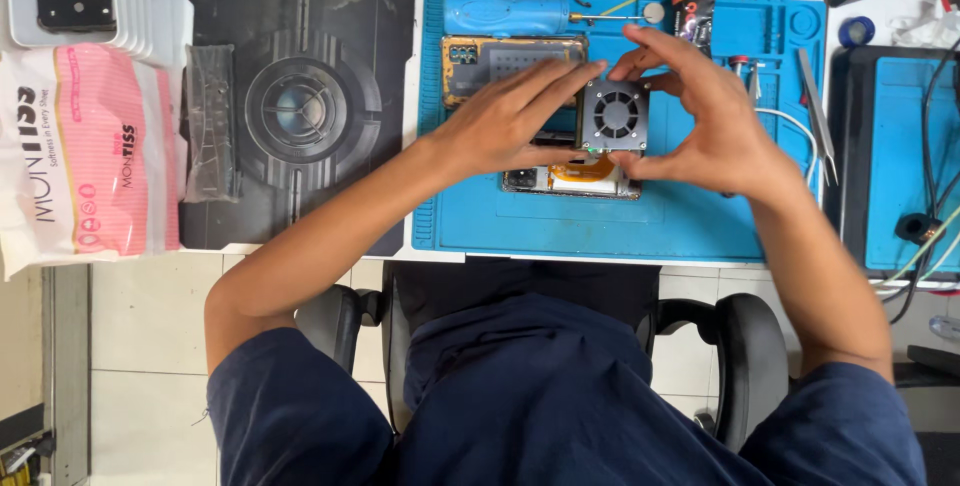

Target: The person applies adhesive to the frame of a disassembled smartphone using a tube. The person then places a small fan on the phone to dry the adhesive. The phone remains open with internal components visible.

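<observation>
A small square grey box with a round fan grille (pixel 614 114) sits over an opened phone (pixel 575 178) on a blue work mat (pixel 560 221). My left hand (pixel 505 121) lies flat, fingertips touching the box's left side. My right hand (pixel 700 111) curls around the box's right side and top, thumb and fingers against it. A second opened phone back with a gold-edged frame (pixel 490 61) lies just behind my left hand, partly hidden.
A blue cylindrical tool (pixel 505 16) lies at the mat's far edge. Tweezers (pixel 815 111) rest at the mat's right. A black patterned mat (pixel 300 96) and a pink-and-white tissue pack (pixel 85 151) sit to the left. Another blue mat (pixel 895 156) with cables is at right.
</observation>
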